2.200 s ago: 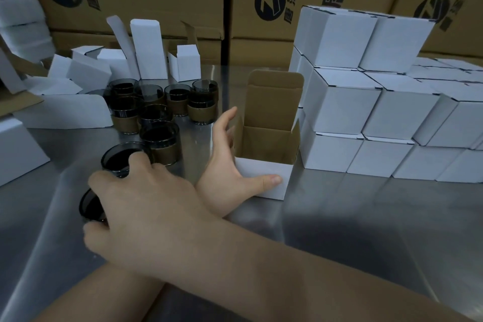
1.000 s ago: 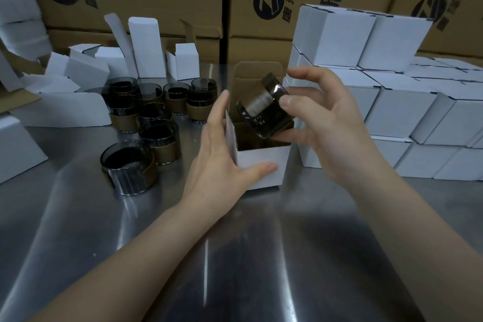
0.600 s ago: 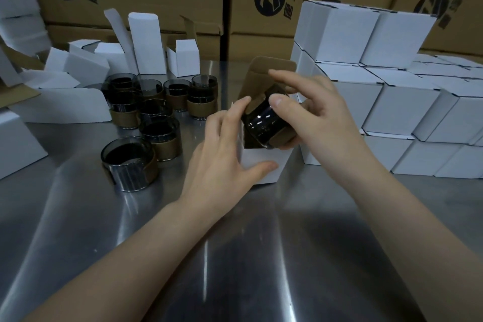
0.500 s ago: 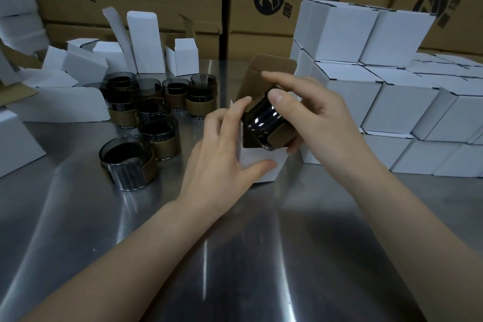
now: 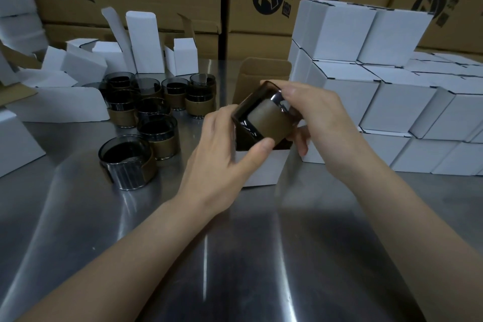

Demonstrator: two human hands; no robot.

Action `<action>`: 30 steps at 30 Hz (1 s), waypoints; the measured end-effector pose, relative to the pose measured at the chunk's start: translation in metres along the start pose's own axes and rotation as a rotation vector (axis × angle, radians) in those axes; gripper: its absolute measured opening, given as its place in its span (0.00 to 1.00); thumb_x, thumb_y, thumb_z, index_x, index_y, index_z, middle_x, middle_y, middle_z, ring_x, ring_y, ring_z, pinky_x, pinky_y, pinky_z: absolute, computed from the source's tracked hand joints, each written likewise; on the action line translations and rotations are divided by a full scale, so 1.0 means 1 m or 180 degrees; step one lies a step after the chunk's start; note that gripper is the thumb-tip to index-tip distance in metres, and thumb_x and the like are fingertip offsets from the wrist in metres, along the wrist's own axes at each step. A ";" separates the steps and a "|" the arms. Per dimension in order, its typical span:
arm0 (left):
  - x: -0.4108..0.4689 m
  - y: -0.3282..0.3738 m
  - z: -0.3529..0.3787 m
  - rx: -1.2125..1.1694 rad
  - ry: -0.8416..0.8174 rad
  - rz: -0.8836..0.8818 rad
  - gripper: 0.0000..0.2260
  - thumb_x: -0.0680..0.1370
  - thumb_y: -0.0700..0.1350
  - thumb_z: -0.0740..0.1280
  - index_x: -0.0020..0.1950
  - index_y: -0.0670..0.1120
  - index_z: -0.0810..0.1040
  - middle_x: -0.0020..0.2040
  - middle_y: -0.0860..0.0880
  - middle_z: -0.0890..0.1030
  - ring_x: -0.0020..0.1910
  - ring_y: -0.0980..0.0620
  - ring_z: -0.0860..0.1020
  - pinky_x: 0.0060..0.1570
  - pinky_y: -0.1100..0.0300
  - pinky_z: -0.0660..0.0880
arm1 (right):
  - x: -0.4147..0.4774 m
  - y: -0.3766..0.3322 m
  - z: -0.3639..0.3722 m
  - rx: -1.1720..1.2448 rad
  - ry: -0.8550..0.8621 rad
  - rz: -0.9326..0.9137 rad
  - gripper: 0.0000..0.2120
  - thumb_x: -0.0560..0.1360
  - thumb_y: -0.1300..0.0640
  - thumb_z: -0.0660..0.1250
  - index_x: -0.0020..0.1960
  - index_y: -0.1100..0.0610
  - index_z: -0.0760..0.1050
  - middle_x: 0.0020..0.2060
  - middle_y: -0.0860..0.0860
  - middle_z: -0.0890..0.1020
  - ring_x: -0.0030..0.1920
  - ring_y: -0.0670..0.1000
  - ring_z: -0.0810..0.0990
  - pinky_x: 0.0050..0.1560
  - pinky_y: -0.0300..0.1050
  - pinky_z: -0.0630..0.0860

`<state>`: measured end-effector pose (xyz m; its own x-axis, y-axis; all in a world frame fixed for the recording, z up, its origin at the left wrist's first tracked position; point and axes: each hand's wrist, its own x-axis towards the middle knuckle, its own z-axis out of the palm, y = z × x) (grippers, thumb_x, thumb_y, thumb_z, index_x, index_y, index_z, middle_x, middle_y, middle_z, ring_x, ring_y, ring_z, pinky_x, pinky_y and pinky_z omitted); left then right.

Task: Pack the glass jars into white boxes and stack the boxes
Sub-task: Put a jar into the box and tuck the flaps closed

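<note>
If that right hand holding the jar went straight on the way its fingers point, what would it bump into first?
Most likely the left hand, which grips the open white box just beyond the glass jar that the right hand holds. Depth is hard to judge.

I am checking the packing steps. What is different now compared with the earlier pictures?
The right hand took a jar from the group at left, carried it rightward and holds it tilted over the open box. The left hand kept gripping that box. The other jars and stacked boxes stayed.
</note>
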<state>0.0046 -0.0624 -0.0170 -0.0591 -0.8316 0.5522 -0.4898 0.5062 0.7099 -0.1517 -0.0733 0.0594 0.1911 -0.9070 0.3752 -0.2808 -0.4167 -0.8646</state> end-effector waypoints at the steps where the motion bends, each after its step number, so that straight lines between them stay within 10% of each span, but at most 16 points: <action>1: 0.000 0.000 0.000 -0.0065 0.0022 -0.0041 0.26 0.71 0.70 0.56 0.65 0.60 0.65 0.62 0.53 0.71 0.62 0.67 0.67 0.54 0.71 0.65 | 0.001 0.001 -0.002 0.0121 -0.0111 0.0033 0.14 0.73 0.48 0.58 0.45 0.39 0.82 0.36 0.37 0.79 0.29 0.43 0.76 0.21 0.39 0.67; 6: 0.003 0.000 -0.001 -0.0325 0.0100 -0.0144 0.30 0.71 0.76 0.50 0.62 0.59 0.68 0.57 0.57 0.72 0.62 0.59 0.69 0.56 0.64 0.68 | 0.004 0.005 -0.009 0.0369 -0.0503 0.0054 0.17 0.71 0.49 0.61 0.57 0.49 0.81 0.40 0.47 0.80 0.33 0.48 0.76 0.23 0.41 0.69; 12: 0.003 0.004 -0.004 -0.0629 0.0034 -0.0196 0.23 0.75 0.68 0.51 0.62 0.56 0.69 0.59 0.53 0.74 0.63 0.50 0.71 0.64 0.47 0.70 | 0.000 0.005 -0.006 0.0419 -0.0240 -0.0054 0.12 0.71 0.47 0.67 0.48 0.52 0.83 0.33 0.44 0.80 0.32 0.48 0.76 0.23 0.41 0.70; 23: 0.001 -0.013 0.004 -0.0116 -0.0151 -0.0173 0.37 0.69 0.58 0.75 0.73 0.58 0.60 0.69 0.56 0.68 0.68 0.62 0.68 0.66 0.58 0.71 | -0.003 0.009 0.003 -0.0428 0.0981 -0.0362 0.12 0.64 0.36 0.71 0.41 0.41 0.77 0.40 0.44 0.79 0.44 0.49 0.81 0.37 0.50 0.81; 30: 0.000 -0.015 0.007 0.0098 -0.0116 -0.0091 0.40 0.70 0.58 0.75 0.76 0.61 0.56 0.69 0.64 0.62 0.64 0.79 0.58 0.59 0.76 0.60 | 0.000 0.020 0.001 -0.1357 0.1139 -0.0712 0.18 0.66 0.38 0.72 0.47 0.48 0.75 0.44 0.45 0.75 0.46 0.40 0.74 0.45 0.21 0.65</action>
<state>0.0060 -0.0715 -0.0306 -0.0761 -0.8538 0.5151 -0.5183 0.4752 0.7111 -0.1564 -0.0817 0.0419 -0.0188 -0.7276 0.6858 -0.6369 -0.5200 -0.5691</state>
